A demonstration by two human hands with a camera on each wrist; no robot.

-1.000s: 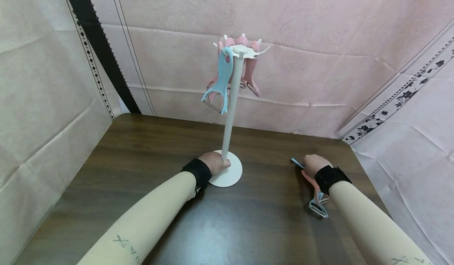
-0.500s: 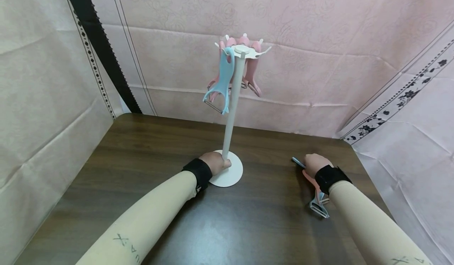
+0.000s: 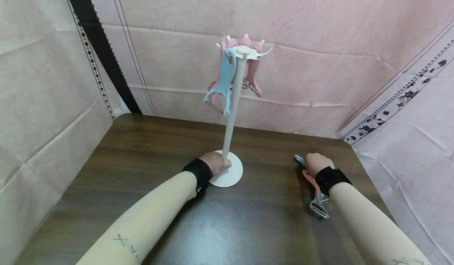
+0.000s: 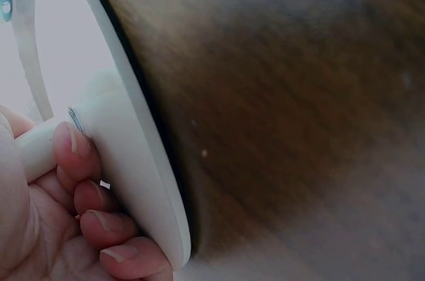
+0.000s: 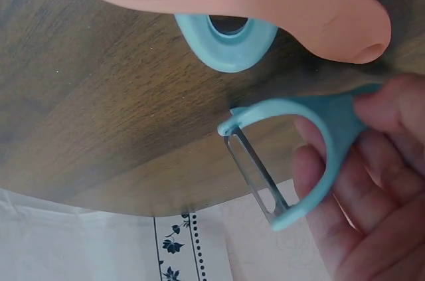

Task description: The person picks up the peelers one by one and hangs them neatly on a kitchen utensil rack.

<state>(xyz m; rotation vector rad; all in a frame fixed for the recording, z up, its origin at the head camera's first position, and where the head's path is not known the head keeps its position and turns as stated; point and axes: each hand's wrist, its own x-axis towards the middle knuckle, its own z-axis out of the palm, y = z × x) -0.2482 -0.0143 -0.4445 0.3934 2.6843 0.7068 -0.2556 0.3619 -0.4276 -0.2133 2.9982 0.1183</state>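
Observation:
In the head view a white stand (image 3: 232, 115) rises from its round base (image 3: 232, 176). My left hand (image 3: 214, 162) grips the pole just above that base; in the left wrist view its curled fingertips (image 4: 109, 228) lie against the disc. A blue peeler (image 3: 224, 82) and several pink peelers (image 3: 252, 74) hang from the hooks at the top. At the right, my right hand (image 3: 316, 164) holds another blue peeler (image 5: 339, 121) by its handle, blade end pointing outward in the right wrist view. Beside it on the table lie a salmon-pink peeler (image 5: 299, 5) and a further blue peeler (image 5: 229, 55).
The dark wooden table (image 3: 159, 147) has rounded far corners. A pale pink patterned cloth (image 3: 301, 60) hangs behind it, and white cloths (image 3: 418, 139) flank it. White hooks (image 3: 266, 53) at the stand's front right carry no peeler.
The blue peeler in my right hand has turned, so its handle end shows broader. The stand's top has shifted slightly right. My left hand keeps its grip on the pole.

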